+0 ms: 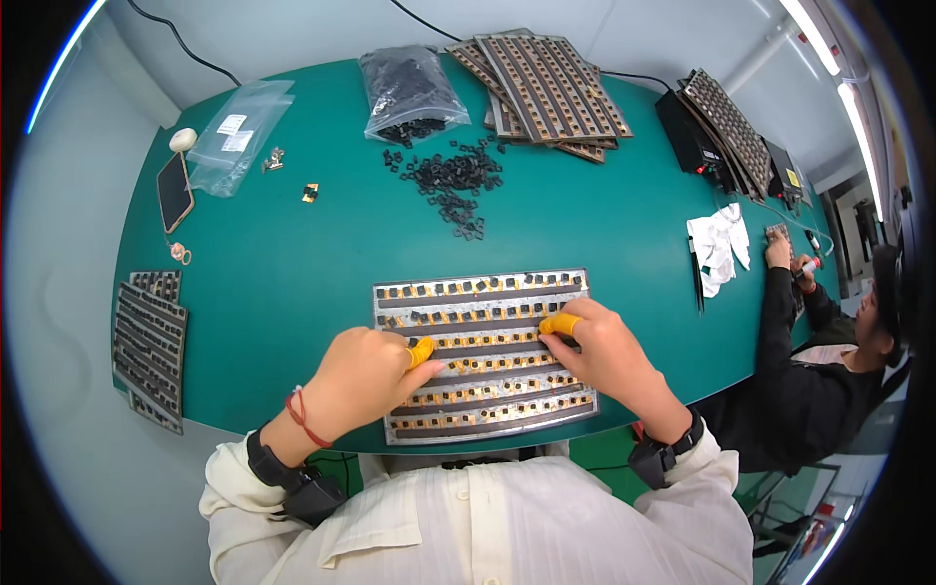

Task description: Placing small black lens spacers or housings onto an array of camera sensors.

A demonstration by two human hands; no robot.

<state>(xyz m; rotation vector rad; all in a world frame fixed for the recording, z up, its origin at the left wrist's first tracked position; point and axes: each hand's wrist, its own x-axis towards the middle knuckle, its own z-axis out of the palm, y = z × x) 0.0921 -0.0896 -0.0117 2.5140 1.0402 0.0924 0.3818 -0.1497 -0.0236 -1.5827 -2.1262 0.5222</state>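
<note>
We leaned over a slotted tray [485, 354] of small parts at the near edge of the green table [292, 283], both hands resting on it. The left hand [366, 375] lay knuckles-up over the tray's left part, its yellow-capped fingertip [421, 351] pressed to a small black piece in a middle row; the other fingers were curled under, and we could not tell whether they pinched anything. The right hand [604, 353] reached in from the right, its own yellow-capped finger [559, 324] laid flat along an upper row, the remaining fingers loosely together and clamped on nothing we could see. Both wrists wore dark bands and sat low, forearms coming up from the lower edge.

The risk, as we judged it, lay in the rows themselves: the pieces sat close and loose, so a heel of the hand dragged across the lower rows could knock seated ones out or skew them. The tray also hung close to the table's edge, and a hard push toward us might have tipped it off.

Further back lay a scatter of loose black pieces [453, 180], a clear bag [409, 88] of more, and a stack of trays [541, 93]. A seated person [829, 380] worked at the right end.
</note>
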